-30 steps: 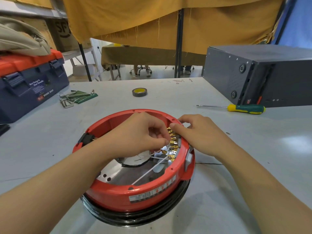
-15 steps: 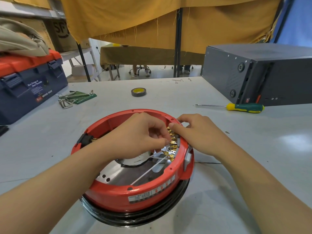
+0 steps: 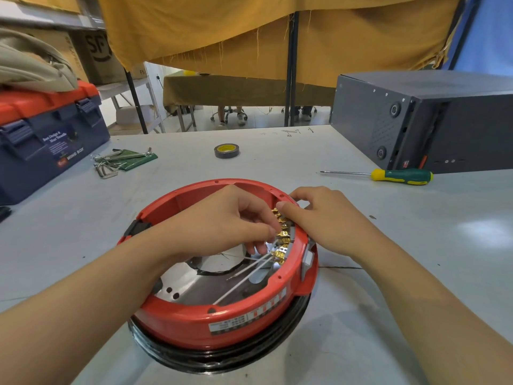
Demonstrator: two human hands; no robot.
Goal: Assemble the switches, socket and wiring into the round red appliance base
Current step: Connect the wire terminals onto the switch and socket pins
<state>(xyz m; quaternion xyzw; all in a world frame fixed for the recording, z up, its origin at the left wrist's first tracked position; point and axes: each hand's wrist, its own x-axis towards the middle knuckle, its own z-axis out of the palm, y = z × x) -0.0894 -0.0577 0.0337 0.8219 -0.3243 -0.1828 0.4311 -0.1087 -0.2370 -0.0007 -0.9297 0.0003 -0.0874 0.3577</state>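
Likely rigid and steady on the tabletop (image 3: 416, 245), round red appliance base (image 3: 194, 320); inside its right wall, small brass terminals (image 3: 281, 240) and thin springy white wires (image 3: 244, 282), best pinched close to the terminals, left hand (image 3: 222, 220) fingers curled there, right hand (image 3: 324, 215) fingers gripping the rim.

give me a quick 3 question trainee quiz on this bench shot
1. True or false: the screwdriver lies on the table, untouched by either hand.
2. The brass terminals sit on which side of the red base, as the person sees it? A near left, B right, C centre
3. Fill in: the roll of tape lies ____ the base, toward the table's far edge.

Key: 1 true. 2 B; the left hand and right hand both work there. 3 beyond.
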